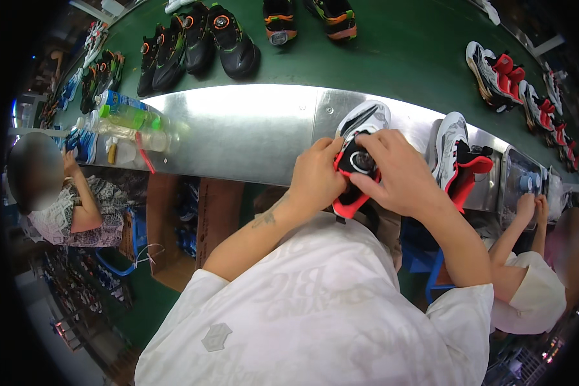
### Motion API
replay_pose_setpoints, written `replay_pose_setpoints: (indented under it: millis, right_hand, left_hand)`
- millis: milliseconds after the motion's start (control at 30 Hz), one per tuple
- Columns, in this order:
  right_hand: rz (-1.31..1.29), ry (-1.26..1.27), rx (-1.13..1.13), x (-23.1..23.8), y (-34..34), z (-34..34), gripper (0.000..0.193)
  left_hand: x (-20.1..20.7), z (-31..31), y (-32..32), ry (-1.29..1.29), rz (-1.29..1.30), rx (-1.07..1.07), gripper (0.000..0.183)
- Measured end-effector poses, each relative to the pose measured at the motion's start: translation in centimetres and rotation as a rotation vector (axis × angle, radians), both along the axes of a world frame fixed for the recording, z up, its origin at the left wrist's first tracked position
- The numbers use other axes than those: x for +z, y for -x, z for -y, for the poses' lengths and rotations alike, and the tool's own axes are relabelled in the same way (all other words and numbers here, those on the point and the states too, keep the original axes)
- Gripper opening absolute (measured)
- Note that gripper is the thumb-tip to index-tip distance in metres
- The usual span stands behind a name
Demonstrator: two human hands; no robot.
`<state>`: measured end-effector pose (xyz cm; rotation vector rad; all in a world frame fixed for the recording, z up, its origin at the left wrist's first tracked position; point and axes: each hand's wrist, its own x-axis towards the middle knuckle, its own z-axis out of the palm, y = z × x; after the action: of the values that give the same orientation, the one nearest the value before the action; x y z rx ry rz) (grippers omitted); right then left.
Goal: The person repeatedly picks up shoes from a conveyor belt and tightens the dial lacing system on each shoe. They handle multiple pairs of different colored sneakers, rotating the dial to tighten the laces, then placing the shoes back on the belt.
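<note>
I hold a white, black and red sneaker (363, 130) at the near edge of a metal shelf (251, 128). My left hand (315, 177) grips its left side near the heel. My right hand (395, 170) covers its right side, fingers on the round dial (361, 162) on the tongue. The shoe's white toe points away from me. A second sneaker of the same kind (455, 154) lies just to the right on the shelf, touched by neither hand.
A green conveyor belt (405, 51) behind the shelf carries black sneakers (199, 42) at the left and white-red ones (502, 77) at the right. Plastic bottles (128, 122) lie on the shelf's left end. Seated persons work at left (71, 206) and right (534, 270). Cardboard boxes (193, 225) stand below.
</note>
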<state>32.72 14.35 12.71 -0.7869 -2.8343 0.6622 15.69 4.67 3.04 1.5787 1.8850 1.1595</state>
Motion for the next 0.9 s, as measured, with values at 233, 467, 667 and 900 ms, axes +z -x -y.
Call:
replay_pose_setpoints:
  millis: [233, 467, 667, 900]
  right_hand:
    - [0.070, -0.260, -0.389, -4.0, 0.3, 0.3, 0.043]
    - [-0.002, -0.235, -0.446, -5.1, 0.2, -0.9, 0.042]
    - [-0.175, 0.191, -0.078, -1.0, -2.9, 0.4, 0.055]
    - [-0.079, 0.214, 0.117, -0.3, -1.3, -1.6, 0.034]
  left_hand:
    - [1.1, -2.0, -1.8, 0.136, -0.071, -0.085, 0.029]
    - [0.5, -2.7, -1.9, 0.150, -0.082, -0.083, 0.024]
    - [1.5, 1.9, 0.3, 0.118, -0.026, -0.077, 0.027]
    - [2.6, 0.2, 0.1, -0.031, 0.013, -0.140, 0.066]
